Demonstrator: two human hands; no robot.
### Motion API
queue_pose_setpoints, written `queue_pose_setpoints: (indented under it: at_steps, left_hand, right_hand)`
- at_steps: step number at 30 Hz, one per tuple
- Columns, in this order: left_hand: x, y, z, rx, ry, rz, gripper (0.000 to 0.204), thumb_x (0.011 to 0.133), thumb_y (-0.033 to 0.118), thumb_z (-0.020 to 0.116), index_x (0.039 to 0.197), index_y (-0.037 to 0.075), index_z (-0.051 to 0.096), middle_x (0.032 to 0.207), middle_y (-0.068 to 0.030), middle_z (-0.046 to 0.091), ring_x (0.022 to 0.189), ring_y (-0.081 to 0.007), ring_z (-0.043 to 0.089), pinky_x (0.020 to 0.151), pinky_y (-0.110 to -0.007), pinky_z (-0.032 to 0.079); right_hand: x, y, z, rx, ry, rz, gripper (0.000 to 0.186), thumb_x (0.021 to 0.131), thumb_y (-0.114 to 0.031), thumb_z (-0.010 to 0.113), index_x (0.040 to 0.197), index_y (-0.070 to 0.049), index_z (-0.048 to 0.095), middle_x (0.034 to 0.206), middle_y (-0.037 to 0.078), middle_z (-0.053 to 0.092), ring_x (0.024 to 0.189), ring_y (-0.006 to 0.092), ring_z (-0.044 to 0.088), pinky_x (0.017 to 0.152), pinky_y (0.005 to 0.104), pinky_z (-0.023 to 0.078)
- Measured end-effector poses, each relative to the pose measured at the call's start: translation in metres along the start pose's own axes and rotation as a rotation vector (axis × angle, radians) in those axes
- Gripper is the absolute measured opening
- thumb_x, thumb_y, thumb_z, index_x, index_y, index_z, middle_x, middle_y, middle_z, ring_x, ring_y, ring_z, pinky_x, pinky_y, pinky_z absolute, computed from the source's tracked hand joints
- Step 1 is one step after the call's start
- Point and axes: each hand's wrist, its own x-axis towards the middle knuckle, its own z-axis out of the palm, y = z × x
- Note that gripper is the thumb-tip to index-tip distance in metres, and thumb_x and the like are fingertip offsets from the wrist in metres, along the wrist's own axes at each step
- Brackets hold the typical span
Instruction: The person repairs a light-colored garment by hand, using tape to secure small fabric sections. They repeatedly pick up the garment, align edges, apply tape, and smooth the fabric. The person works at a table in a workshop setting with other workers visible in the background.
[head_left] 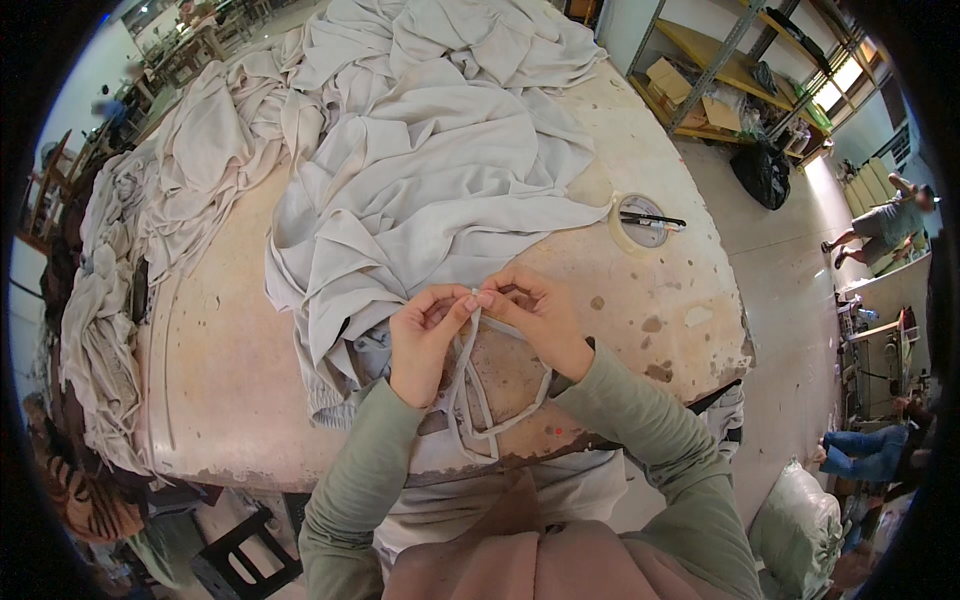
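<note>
Both my hands meet over the near part of the table, fingertips almost touching. My left hand [434, 335] and my right hand [535, 315] each pinch a light grey drawstring [468, 385] close to its end. The rest of the cord hangs below in loops, over the table's near edge. Just beyond and to the left lies a large heap of pale grey fabric [430, 215]. A gathered, elastic-looking edge [330, 400] of the cloth shows left of my left wrist. The tips of the cord are mostly hidden between my fingers.
On the worn wooden table [640, 300], a roll of tape [640, 225] with a black pen [652, 218] across it lies right of the fabric. More grey cloth [105, 300] drapes over the left edge. A black plastic stool [245, 560] stands below left; metal shelves [700, 75] rise at far right.
</note>
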Motion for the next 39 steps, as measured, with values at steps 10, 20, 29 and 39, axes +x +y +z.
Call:
queue_pose_setpoints:
  at_steps: [10,20,29,39]
  left_hand:
    - [-0.005,-0.007,0.018,0.009,-0.024,0.132,0.021,0.085,0.005,0.067,0.103,-0.004,0.058,0.089,-0.0049,0.064,0.086,-0.0098,0.059,0.079,-0.021,0.046]
    - [-0.001,0.0,0.005,0.077,-0.097,-0.003,0.017,0.087,0.005,0.066,0.101,-0.002,0.061,0.091,-0.0043,0.065,0.085,-0.0088,0.059,0.079,-0.021,0.046]
    - [-0.001,-0.007,0.002,-0.148,-0.077,-0.051,0.014,0.086,0.004,0.067,0.098,0.0,0.061,0.092,-0.0041,0.066,0.086,-0.0089,0.059,0.079,-0.022,0.045]
    - [-0.001,-0.005,0.0,-0.226,-0.072,-0.123,0.014,0.087,0.003,0.064,0.101,0.002,0.061,0.097,-0.0055,0.066,0.093,-0.012,0.06,0.083,-0.024,0.045]
  right_hand:
    - [0.001,-0.001,-0.003,-0.545,0.059,-0.29,0.019,0.098,-0.021,0.045,0.097,-0.003,0.052,0.077,0.014,0.056,0.065,0.0246,0.055,0.063,0.0357,0.044]
    - [-0.003,-0.003,-0.001,-0.385,0.041,-0.221,0.016,0.094,-0.016,0.054,0.096,-0.001,0.059,0.08,0.011,0.059,0.068,0.0197,0.055,0.063,0.03,0.045]
    - [0.011,-0.01,-0.016,-0.312,0.201,-0.011,0.02,0.095,-0.021,0.053,0.09,-0.003,0.059,0.077,0.006,0.058,0.07,0.0152,0.053,0.064,0.0302,0.042]
    - [0.005,-0.005,-0.011,-0.173,-0.112,-0.103,0.008,0.089,-0.008,0.064,0.094,-0.003,0.06,0.091,-0.002,0.058,0.079,0.0048,0.053,0.072,0.0197,0.043]
